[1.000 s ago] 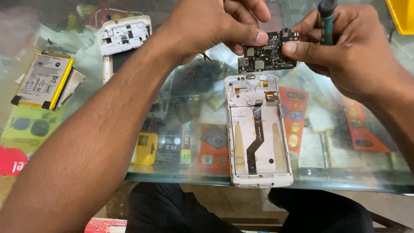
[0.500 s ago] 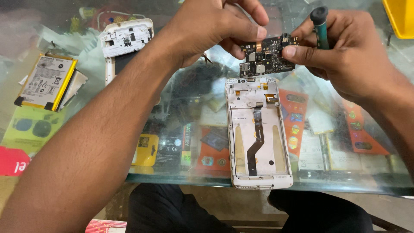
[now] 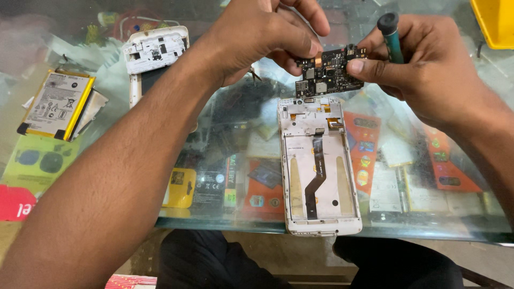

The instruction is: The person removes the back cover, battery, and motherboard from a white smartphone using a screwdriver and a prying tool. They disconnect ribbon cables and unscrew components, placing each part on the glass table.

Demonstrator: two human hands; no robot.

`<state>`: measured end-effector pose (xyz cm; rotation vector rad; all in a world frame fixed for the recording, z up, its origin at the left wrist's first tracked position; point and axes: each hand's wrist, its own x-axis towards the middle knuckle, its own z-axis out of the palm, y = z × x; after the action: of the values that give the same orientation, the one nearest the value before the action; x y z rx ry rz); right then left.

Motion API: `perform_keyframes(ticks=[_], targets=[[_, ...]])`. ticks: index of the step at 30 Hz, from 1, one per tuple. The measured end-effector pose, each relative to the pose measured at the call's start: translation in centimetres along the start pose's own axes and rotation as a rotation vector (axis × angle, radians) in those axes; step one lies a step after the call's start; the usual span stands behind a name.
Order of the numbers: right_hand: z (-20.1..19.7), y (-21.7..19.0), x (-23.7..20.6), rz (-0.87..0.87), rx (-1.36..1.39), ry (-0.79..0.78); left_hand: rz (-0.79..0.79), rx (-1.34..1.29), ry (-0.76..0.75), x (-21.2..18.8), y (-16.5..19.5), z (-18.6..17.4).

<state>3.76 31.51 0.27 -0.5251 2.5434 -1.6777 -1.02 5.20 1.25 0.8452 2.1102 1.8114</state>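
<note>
A dark circuit board (image 3: pixel 327 71) with small chips is held up between both hands, just above the top of an opened white phone frame (image 3: pixel 319 171). My left hand (image 3: pixel 265 37) pinches the board's left edge. My right hand (image 3: pixel 423 67) pinches its right edge with thumb and finger, and also holds a green-handled screwdriver (image 3: pixel 390 33) upright in the palm. The phone frame lies flat near the front edge of the glass table (image 3: pixel 407 233), with a dark flex cable running down its middle.
A phone battery (image 3: pixel 56 104) with a yellow edge lies at the left. A white inner phone cover (image 3: pixel 155 49) rests behind my left forearm. Coloured packets show under the glass top. A yellow bin (image 3: pixel 497 21) stands at the far right corner.
The circuit board has stayed lifted above the phone frame and shifted only slightly. The screwdriver in my right hand has tilted a little.
</note>
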Motion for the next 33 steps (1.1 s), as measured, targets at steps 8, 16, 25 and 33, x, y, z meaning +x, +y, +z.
perform_keyframes(ticks=[8,16,25,33], targets=[[-0.01,-0.15,0.02,-0.009,-0.023,-0.001,0.043,0.034,0.0,0.15,-0.42,0.07],[0.07,-0.57,0.03,-0.001,0.043,0.012,0.069,-0.06,-0.068,0.21,-0.61,-0.21],[-0.04,-0.32,0.17,-0.022,0.052,-0.013,0.034,-0.04,-0.049,0.19,-0.65,-0.11],[0.11,-0.83,-0.03,-0.011,0.044,0.006,0.042,0.01,-0.062,0.23,-0.92,0.14]])
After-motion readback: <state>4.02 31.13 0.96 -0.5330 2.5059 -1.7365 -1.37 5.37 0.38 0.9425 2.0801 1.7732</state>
